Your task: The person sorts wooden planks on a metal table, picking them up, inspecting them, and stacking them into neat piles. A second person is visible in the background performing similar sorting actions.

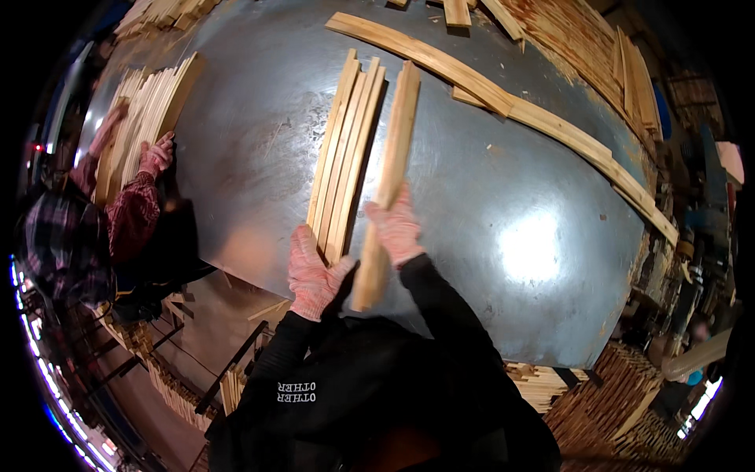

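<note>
Several narrow wooden strips (pixel 344 149) lie side by side on a grey metal tabletop (pixel 259 102), pointing away from me. My left hand (pixel 312 271), in a pinkish knit glove, clasps their near ends, fingers along the left side and thumb on the right. Just right of this bundle, a single wooden strip (pixel 399 130) runs nearly parallel, with a narrow gap between. The fingers of my right hand (pixel 395 226), gloved alike, are closed round its middle. That strip's near end is blurred and reaches the table's front edge.
A long row of boards (pixel 550 130) crosses the table's far right. At the left, a co-worker's gloved hands (pixel 156 153) hold another batch of strips (pixel 153 102). Stacked wood (pixel 570 35) stands beyond the far edge, and more stacks (pixel 605 393) sit below at the near right.
</note>
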Available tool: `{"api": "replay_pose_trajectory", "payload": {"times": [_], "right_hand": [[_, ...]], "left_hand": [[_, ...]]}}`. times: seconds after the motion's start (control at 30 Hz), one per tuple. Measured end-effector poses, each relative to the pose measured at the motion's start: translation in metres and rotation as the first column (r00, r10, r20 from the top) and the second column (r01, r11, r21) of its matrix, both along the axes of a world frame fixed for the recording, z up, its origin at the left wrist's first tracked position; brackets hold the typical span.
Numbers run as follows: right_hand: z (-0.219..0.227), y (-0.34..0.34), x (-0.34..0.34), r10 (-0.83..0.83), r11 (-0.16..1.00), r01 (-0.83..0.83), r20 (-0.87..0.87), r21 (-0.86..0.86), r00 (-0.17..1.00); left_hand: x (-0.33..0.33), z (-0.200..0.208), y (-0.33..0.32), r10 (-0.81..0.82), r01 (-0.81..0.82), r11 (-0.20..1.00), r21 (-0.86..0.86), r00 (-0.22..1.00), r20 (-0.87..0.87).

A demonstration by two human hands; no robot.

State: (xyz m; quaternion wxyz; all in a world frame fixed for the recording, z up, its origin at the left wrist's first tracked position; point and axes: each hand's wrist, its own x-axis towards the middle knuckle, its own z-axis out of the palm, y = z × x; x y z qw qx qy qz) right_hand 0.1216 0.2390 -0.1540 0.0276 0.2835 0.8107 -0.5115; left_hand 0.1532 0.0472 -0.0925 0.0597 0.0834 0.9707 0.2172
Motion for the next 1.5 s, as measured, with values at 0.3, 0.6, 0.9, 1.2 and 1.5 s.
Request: {"api": "replay_pose_trajectory", "payload": {"times": [0.3,0.6,0.9,1.2,1.5], "right_hand": [[0.089,0.174,-0.176,0.171,0.258,-0.376,0.341,0.89,0.924],[0.094,0.271,-0.167,0.367,0.473,-0.673,0.567,0.568,0.737],[0.185,0.223,-0.075,0.47,0.88,-0.474,-0.085,-0.034,0.879],[0.131,0.241,-0.085,-0.286,0.563,-0.03,-0.229,-0.826,0.93],[-0.017,0.151,0.091,0.107,0.986,-0.079,0.2,-0.144,0.974]], "left_hand": [[-0.007,0.018,0.018,0.18,-0.142,0.954,-0.263,0.976,0.123],[-0.027,0.014,-0.05,-0.023,-0.003,0.962,-0.274,0.995,-0.093],[-0.027,0.014,-0.04,-0.202,0.11,0.881,-0.46,0.967,-0.155],[-0.005,0.032,0.134,-0.664,-0.215,0.566,0.796,0.453,0.595],[-0.024,-0.047,0.143,-0.248,-0.329,0.715,0.616,0.705,0.665]]}}
